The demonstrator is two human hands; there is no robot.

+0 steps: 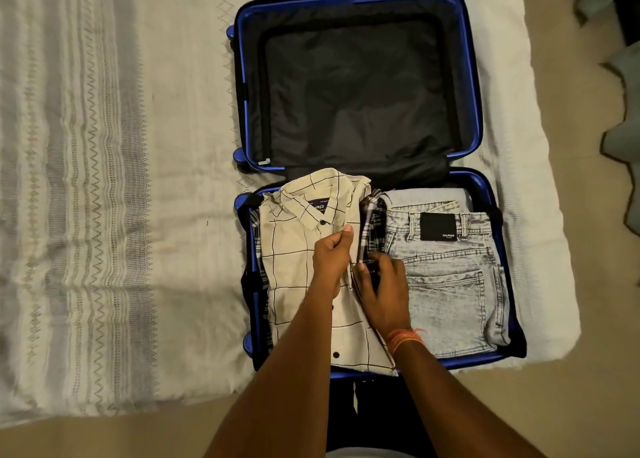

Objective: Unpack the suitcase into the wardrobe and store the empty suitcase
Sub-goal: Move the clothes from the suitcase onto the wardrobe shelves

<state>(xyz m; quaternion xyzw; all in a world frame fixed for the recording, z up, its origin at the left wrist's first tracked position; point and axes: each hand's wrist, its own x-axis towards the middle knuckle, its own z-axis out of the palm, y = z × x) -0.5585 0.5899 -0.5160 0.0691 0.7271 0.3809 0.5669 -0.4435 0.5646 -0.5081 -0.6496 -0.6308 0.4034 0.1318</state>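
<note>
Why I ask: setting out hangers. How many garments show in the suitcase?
3: a cream checked shirt on the left; a dark plaid garment under it; grey jeans on the right. More may lie beneath.

A white bedspread (104, 180) with grey zigzag stripes covered the bed; beige floor (606, 284) lay beside it.

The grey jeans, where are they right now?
In the head view, the grey jeans lie folded in the blue suitcase, right side of its near half, beside the cream checked shirt.
</note>
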